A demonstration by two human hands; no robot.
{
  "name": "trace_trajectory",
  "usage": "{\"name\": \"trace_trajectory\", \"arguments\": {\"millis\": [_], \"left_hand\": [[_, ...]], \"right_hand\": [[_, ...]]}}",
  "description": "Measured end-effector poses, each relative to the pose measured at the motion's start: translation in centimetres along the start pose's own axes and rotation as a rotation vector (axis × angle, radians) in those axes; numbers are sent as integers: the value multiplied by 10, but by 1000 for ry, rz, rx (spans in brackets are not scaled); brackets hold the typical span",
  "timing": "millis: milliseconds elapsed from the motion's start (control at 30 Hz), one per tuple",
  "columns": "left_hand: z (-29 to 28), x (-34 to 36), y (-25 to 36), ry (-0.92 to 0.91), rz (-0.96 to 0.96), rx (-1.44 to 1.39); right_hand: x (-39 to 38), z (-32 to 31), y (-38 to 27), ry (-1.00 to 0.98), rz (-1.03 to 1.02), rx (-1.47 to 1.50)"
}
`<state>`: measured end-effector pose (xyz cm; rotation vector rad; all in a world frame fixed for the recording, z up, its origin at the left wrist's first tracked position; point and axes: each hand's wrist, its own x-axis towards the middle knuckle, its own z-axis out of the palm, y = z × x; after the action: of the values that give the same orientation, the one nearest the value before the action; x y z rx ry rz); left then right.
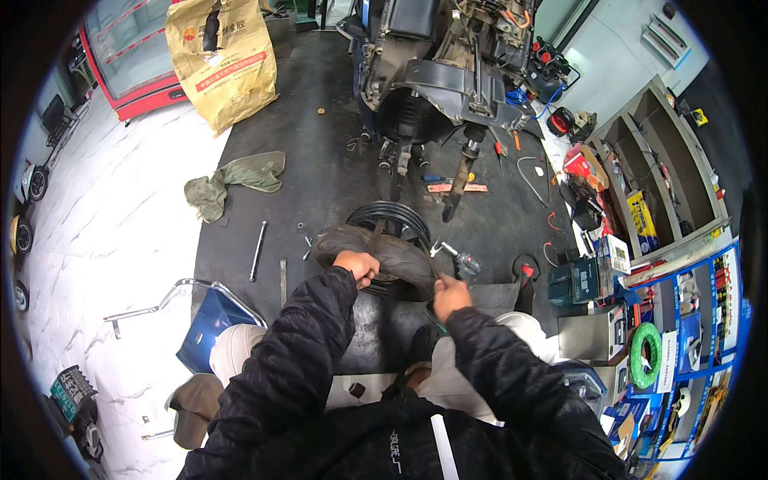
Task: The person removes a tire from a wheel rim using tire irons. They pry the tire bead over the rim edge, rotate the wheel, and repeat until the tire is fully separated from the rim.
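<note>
A worn black tyre [390,250] sits tilted partly off a black wheel rim [390,210] on the dark floor in front of me. My left hand [358,267] is closed at the tyre's near left side, its fingers curled over the rubber. At the tyre's right edge my right hand [452,298] is closed too. A thin dark green piece shows just below it, but what the fingers grip is hidden. Just beyond the right hand lies a cordless power tool [467,266].
A partly stripped scooter [432,80] stands ahead, its front fork bare. Left of the wheel lie a long wrench [258,251] and a metal bar [283,282]. A green cloth [240,180] and yellow sack [228,72] are farther left. Shelves [680,184] and toolboxes [574,280] line the right.
</note>
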<state>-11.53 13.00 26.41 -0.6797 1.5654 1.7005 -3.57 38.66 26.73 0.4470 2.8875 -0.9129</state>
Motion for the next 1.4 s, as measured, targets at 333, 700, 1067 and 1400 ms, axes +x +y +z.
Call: {"name": "trace_trajectory", "arguments": {"millis": [333,700,1067,1400], "left_hand": [[-11,-12,-5,-76,-1,-85],[-14,-12,-3,-36,13,-276],[-19,-21,-6,-27,-18,-244],[-28,-16,12,-54,-59,-189]], "right_hand": [[41,-62,4,-339,-164,-205],[37,-52,12,-243,-179,-80],[53,-55,2,-395,61,-67],[-23,15,-10,41,-39,65]]}}
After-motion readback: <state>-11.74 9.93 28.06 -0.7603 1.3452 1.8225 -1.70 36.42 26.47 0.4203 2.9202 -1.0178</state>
